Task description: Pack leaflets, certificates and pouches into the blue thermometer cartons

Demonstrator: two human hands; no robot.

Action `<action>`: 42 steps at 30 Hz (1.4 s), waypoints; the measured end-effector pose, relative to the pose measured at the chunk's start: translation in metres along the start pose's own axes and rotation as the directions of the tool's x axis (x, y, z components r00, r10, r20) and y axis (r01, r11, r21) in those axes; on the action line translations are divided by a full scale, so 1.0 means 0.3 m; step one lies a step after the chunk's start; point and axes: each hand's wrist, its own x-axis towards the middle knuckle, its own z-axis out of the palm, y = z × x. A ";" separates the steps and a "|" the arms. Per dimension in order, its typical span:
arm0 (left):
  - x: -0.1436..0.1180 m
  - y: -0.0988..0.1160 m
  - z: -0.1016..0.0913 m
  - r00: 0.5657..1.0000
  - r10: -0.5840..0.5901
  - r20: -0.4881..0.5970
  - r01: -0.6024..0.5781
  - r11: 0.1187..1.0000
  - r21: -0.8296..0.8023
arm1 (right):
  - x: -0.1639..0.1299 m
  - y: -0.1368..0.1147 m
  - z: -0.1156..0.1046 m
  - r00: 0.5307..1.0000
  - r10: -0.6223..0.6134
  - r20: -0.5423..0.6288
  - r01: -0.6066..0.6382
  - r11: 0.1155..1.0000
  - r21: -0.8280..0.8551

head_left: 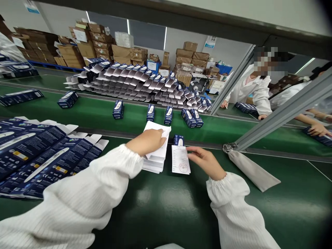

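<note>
My left hand is over a stack of white folded leaflets, its fingers curled on the top leaflet. Just to the right lies a small pile of printed slips; the uppermost bears a round red stamp. At that pile's right edge are the fingertips of my right hand, with thumb and fingers apart. Directly behind the slips stands a small dark blue printed box, partly hidden by them.
Flattened blue cartons overlap at left. Blue boxes stand along the green belt, with many open-ended cartons stacked beyond. A grey pouch hangs by a slanted metal post. Co-workers in white handle boxes at right.
</note>
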 end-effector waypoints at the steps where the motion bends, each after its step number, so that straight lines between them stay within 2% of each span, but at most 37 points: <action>1: 0.016 -0.001 0.006 1.000 0.004 0.005 -0.004 1.000 -0.015 | -0.034 -0.024 0.015 0.994 -0.065 0.085 0.074 0.992 -0.103; 3: 0.002 0.013 0.010 1.000 0.029 -0.003 -0.029 0.999 -0.038 | -0.081 -0.053 0.045 0.945 -0.201 0.256 0.281 0.901 -0.329; 5: -0.069 0.045 0.002 0.995 0.063 -0.078 -0.070 0.993 -0.097 | -0.100 -0.058 0.068 0.888 -0.278 0.365 0.437 0.754 -0.490; 6: -0.120 0.064 -0.006 0.988 0.066 -0.139 -0.087 0.985 -0.147 | -0.102 -0.055 0.074 0.879 -0.288 0.381 0.462 0.712 -0.529; 7: -0.175 0.082 -0.014 0.970 0.049 -0.238 -0.113 0.958 -0.262 | -0.099 -0.050 0.077 0.876 -0.286 0.389 0.470 0.688 -0.553; 8: -0.231 0.097 -0.023 0.950 -0.012 -0.312 -0.115 0.915 -0.387 | -0.095 -0.046 0.077 0.877 -0.275 0.394 0.468 0.676 -0.569; 9: -0.284 0.108 -0.028 0.934 -0.120 -0.338 -0.075 0.855 -0.513 | -0.089 -0.044 0.075 0.879 -0.258 0.401 0.461 0.673 -0.578; 10: -0.331 0.114 -0.029 0.924 -0.243 -0.294 -0.007 0.759 -0.651 | -0.083 -0.043 0.071 0.882 -0.238 0.408 0.451 0.677 -0.582; 11: -0.370 0.117 -0.024 0.921 -0.342 -0.188 0.076 0.628 -0.774 | -0.078 -0.044 0.068 0.883 -0.217 0.416 0.441 0.685 -0.579; 12: -0.400 0.118 -0.011 0.915 -0.401 -0.041 0.168 0.471 -0.866 | -0.074 -0.046 0.065 0.884 -0.201 0.422 0.432 0.695 -0.574; 13: -0.421 0.117 0.011 0.907 -0.405 0.119 0.257 0.305 -0.917 | -0.071 -0.049 0.063 0.885 -0.190 0.425 0.424 0.704 -0.570; 15: -0.444 0.119 0.077 0.876 -0.299 0.378 0.405 0.029 -0.914 | -0.071 -0.053 0.063 0.890 -0.178 0.421 0.411 0.715 -0.566; 16: -0.447 0.123 0.116 0.858 -0.235 0.457 0.456 -0.063 -0.888 | -0.073 -0.054 0.065 0.894 -0.176 0.412 0.403 0.717 -0.568; 19: -0.448 0.156 0.227 0.830 -0.102 0.549 0.518 -0.225 -0.825 | -0.083 -0.053 0.072 0.903 -0.178 0.390 0.391 0.715 -0.580; 21: -0.447 0.180 0.268 0.825 -0.063 0.562 0.526 -0.281 -0.803 | -0.089 -0.052 0.075 0.901 -0.185 0.393 0.401 0.702 -0.589; 23: -0.449 0.191 0.278 0.814 -0.051 0.578 0.532 -0.332 -0.779 | -0.090 -0.052 0.074 0.895 -0.179 0.408 0.410 0.689 -0.598; 28: -0.472 0.154 0.242 0.756 -0.125 0.642 0.520 -0.480 -0.706 | -0.062 -0.062 0.061 0.882 -0.136 0.450 0.408 0.697 -0.590; 33: -0.492 0.123 0.227 0.689 -0.152 0.709 0.534 -0.556 -0.637 | -0.030 -0.073 0.042 0.861 -0.095 0.499 0.406 0.719 -0.564; 37: -0.472 0.146 0.240 0.700 -0.103 0.707 0.555 -0.544 -0.629 | -0.027 -0.068 0.047 0.872 -0.135 0.470 0.409 0.730 -0.548; 42: -0.420 0.207 0.266 0.722 -0.118 0.682 0.531 -0.538 -0.655 | -0.046 -0.076 0.056 0.923 -0.235 0.306 0.374 0.741 -0.558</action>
